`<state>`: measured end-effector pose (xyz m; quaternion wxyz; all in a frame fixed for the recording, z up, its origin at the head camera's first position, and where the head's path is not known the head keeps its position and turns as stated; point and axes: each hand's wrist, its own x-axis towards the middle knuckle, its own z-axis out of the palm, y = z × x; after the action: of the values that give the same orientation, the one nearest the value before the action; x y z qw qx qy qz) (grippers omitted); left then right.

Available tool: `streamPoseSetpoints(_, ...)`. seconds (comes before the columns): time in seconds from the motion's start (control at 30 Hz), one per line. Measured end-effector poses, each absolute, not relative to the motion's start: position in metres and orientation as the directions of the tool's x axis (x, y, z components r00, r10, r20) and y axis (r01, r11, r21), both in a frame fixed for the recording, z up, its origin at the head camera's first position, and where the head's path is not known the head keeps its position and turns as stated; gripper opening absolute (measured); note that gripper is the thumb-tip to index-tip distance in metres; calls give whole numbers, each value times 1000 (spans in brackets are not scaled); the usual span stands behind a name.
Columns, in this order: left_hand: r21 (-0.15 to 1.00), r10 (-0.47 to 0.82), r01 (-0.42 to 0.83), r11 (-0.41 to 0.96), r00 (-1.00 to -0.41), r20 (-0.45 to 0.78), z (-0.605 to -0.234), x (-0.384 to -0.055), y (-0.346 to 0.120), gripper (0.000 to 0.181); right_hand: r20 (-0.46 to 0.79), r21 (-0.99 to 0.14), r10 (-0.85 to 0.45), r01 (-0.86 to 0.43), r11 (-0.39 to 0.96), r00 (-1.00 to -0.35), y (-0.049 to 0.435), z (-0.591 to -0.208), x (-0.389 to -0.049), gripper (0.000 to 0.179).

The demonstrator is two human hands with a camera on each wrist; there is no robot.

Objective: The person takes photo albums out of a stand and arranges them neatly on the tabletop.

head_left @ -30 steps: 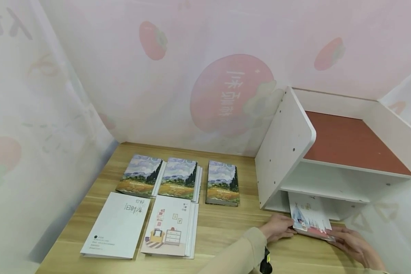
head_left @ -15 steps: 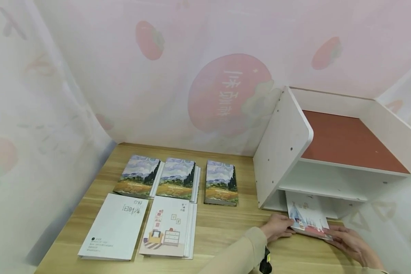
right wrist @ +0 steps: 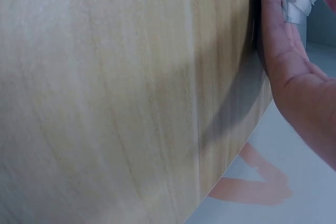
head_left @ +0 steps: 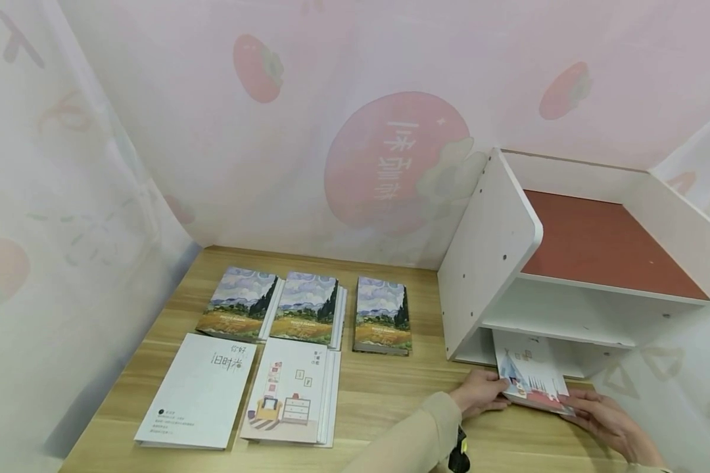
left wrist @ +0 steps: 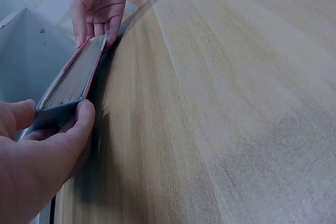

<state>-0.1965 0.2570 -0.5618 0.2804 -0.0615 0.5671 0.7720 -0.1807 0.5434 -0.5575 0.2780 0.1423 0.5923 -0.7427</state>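
A thick photo album (head_left: 532,378) with a tent drawing on its white cover lies partly inside the lowest compartment of the white shelf unit (head_left: 485,263). Its near end sticks out over the table. My left hand (head_left: 479,392) pinches the album's left corner, thumb on top and fingers below in the left wrist view. At the right corner, my right hand (head_left: 606,420) grips it the same way. Page edges (left wrist: 73,74) face out between the covers in the left wrist view. The album's far end is hidden under the shelf board.
Left of the shelf, several albums lie flat on the wooden table (head_left: 402,407): landscape-painting covers (head_left: 383,312) at the back, a plain white one (head_left: 198,391) and a furniture-drawing one (head_left: 286,387) in front. Printed curtains (head_left: 331,131) hang behind and at both sides.
The head view has shifted slightly. Both hands keep their hold on the album, which stays in nearly the same place.
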Motion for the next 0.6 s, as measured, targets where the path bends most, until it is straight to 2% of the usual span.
streamPoseSetpoints(0.43,821,395,-531,-208,-814,-426,-560,-197,255,21,-491,-740,-423,621,-259,-762,549,-559,-182,30)
streamPoseSetpoints(0.6,818,425,-529,-225,-809,-406,-561,-197,251,27,-474,-730,-453,625,-278,-755,545,-559,-183,29)
